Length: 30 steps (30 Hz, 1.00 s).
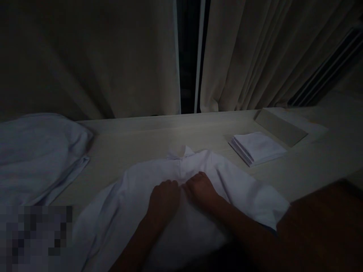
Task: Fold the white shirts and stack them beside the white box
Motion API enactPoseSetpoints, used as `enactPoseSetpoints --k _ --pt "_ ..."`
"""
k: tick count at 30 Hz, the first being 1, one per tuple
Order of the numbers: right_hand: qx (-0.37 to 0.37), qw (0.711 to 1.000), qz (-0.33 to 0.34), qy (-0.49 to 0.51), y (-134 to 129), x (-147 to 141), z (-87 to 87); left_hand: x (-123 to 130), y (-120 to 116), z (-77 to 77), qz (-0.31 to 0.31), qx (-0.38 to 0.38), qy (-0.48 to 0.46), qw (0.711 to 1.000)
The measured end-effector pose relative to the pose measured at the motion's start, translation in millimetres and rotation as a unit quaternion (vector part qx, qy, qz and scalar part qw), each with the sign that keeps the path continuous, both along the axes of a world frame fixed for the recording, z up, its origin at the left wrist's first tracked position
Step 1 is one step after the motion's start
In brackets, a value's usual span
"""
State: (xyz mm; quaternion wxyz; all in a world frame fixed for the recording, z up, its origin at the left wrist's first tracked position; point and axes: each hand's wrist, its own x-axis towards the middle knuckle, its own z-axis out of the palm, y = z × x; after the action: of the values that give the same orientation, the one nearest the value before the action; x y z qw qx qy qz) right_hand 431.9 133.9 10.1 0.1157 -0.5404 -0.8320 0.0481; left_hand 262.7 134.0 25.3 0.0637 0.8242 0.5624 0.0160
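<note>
A white collared shirt lies spread face up, its collar pointing away from me and its sleeves out to both sides. Just below the collar, on the front opening, my left hand is closed on the cloth with its fingers curled. My right hand pinches the shirt a short way to the right, close beside the left one. The fingertips of both hands are mostly hidden, and I cannot make out any button between them.
A pale tabletop holds everything. White cloth is heaped at the left. To the right lie a neatly folded white stack and a flat board-like piece. Curtains hang behind. The room is dim.
</note>
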Motion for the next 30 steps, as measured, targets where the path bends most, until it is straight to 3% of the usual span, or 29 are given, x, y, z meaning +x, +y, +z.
enactPoseSetpoints --k 3,10,15,19,25,30 --pt "0.007 1.000 0.009 -0.002 2 -1 1.2 -6 7 1.7 0.025 -0.039 -0.021 0.999" --pt "0.084 0.994 -0.015 0.075 23 10 1.2 -9 17 -13.0 0.045 -0.070 -0.022 0.996" --pt "0.073 0.997 0.006 0.027 25 5 -9.7 -11 18 -9.1 -0.013 0.022 -0.011 1.000" --pt "0.090 0.996 0.016 0.011 18 3 -11.6 -14 19 -14.8 -0.046 0.108 -0.025 0.993" --pt "0.108 0.994 -0.024 -0.008 20 4 -5.7 -13 13 -16.3 -0.046 0.068 -0.048 0.995" --pt "0.134 0.986 -0.084 -0.045 31 11 -2.1 -17 11 -9.5 -0.047 0.083 -0.040 0.995"
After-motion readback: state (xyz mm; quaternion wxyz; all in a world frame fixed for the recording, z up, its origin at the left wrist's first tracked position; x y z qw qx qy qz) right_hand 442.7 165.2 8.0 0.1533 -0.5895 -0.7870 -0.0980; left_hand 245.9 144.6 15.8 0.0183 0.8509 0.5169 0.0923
